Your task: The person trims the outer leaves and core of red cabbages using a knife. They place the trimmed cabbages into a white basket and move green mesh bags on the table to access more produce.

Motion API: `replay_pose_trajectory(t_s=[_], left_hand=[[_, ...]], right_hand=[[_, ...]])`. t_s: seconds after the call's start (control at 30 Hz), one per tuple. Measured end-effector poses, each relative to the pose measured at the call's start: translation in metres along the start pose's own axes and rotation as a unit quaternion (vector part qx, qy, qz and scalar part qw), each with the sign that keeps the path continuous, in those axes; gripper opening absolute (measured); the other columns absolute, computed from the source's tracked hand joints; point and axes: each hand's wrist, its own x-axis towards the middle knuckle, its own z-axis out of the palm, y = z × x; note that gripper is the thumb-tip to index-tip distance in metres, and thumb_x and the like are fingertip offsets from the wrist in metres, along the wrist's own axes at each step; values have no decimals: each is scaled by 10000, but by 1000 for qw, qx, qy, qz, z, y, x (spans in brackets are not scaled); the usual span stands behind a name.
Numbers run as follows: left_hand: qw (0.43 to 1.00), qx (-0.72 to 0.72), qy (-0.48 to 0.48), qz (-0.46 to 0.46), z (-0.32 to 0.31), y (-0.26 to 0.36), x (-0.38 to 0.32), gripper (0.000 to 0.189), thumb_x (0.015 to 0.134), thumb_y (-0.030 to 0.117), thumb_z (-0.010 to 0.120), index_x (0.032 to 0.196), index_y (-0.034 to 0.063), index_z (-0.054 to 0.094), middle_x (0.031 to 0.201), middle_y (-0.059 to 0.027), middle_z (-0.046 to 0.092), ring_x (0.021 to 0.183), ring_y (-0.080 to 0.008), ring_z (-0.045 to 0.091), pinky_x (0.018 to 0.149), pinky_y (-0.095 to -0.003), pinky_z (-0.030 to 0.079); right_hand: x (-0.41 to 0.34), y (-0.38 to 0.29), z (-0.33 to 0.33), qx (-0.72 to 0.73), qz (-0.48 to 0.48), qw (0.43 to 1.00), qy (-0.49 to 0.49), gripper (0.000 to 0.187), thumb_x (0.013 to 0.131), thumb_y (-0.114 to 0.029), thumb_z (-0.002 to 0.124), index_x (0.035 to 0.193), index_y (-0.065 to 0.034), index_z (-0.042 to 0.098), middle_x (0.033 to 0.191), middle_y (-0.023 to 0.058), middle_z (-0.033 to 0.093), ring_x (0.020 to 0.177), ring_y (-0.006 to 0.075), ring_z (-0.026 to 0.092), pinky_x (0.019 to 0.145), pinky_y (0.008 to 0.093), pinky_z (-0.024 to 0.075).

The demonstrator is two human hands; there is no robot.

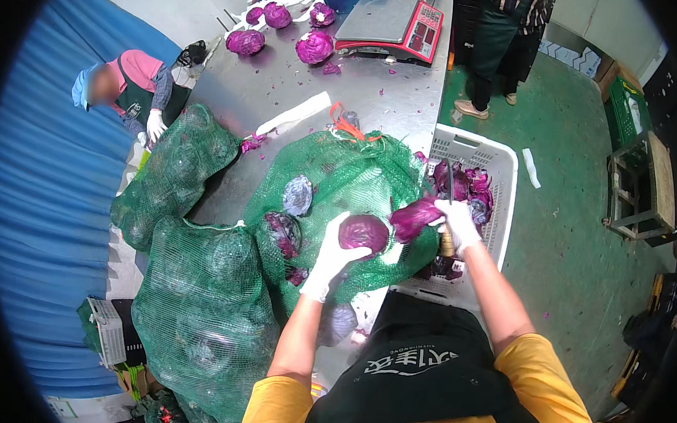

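My gloved left hand (336, 257) holds a red cabbage (363, 236) above a green mesh sack (329, 171) tied with an orange cord. In my gloved right hand (457, 223) is a knife (446, 243) with a wooden handle, its dark, narrow blade pointing away from me. The same hand grips a loose purple cabbage leaf (413, 218) beside the cabbage. More cabbages, one dark purple (283, 234) and one greyish (298, 195), lie by the sack to the left. Below my right hand, a white plastic crate (501, 220) contains torn purple leaves (460, 180).
Full mesh sacks (207, 296) crowd the left side of the steel table (374, 87). Farther back are several cabbages (314, 47) and a red scale (383, 21). A co-worker (138, 86) stands at left, another person (496, 42) at the far right. A wooden stand (644, 187) is on the floor.
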Motion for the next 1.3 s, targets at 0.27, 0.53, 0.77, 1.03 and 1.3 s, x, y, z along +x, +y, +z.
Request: replay_pose_trajectory(t_s=[0.27, 0.53, 0.77, 1.03, 1.3], left_hand=[[996, 0, 73, -60, 10, 16, -16, 862, 760, 162, 795, 1460, 22, 310, 1391, -173, 426, 1279, -278, 451, 1073, -382, 391], [910, 258, 321, -42, -4, 7, -47, 716, 808, 236, 733, 1370, -47, 393, 1374, -267, 408, 1268, -389, 414, 1074, -455, 340], [835, 346, 409, -123, -61, -16, -37, 962, 760, 368, 753, 1449, -65, 242, 1436, -323, 287, 1329, -456, 295, 1116, -511, 275], [860, 440, 241, 96, 12, 2, -41, 541, 741, 182, 711, 1217, 7, 522, 1252, -248, 502, 1241, -428, 445, 1100, -483, 328], [973, -14, 218, -70, -74, -32, 18, 714, 863, 133, 702, 1445, -27, 319, 1375, -154, 450, 1244, -264, 464, 1085, -367, 353]], right_hand=[[-8, 4, -101, -230, -27, 966, 116, 234, 817, -150, 724, 1003, -31, 647, 773, 14, 658, 544, 82, 580, 454, 237, 435], [-17, -5, -102, -190, -145, 952, 189, 288, 915, -104, 636, 1172, 24, 610, 972, 35, 659, 697, 63, 580, 596, 206, 472], [-23, -16, 30, -224, -161, 961, 24, 238, 927, -140, 630, 1124, -10, 666, 941, 27, 682, 727, 83, 592, 622, 240, 484], [10, -20, 170, -283, -167, 925, -192, 266, 917, -218, 641, 1056, 6, 680, 808, 13, 659, 588, 61, 529, 550, 233, 438], [71, -9, 208, -336, -203, 907, -149, 333, 916, -367, 639, 941, -40, 698, 688, -1, 601, 539, 84, 505, 524, 256, 398]])
